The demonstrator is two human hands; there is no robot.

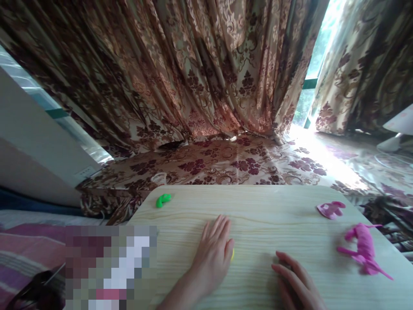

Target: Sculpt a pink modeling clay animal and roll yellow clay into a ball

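Observation:
My left hand (215, 247) lies flat, palm down, on the light wooden table (264, 215), its fingers stretched forward. A small bit of something yellow (232, 254) shows at its thumb edge; the palm hides the rest, so its shape cannot be told. To the right, my right hand (298, 280) hovers over or rests on the tabletop near the front edge. Its fingers are loosely bent and apart, with nothing seen in them. Nearest to that hand is a bright pink figure (364, 249), apparently modelling clay, with a thick body and thin limbs.
A smaller pink lump (331, 209) sits at the table's back right. At the back left is a curved green piece (163, 199). Behind the table, a clear cup (159, 178) stands by the cloth-covered ledge (213, 163). A white lamp (398, 125) stands far right.

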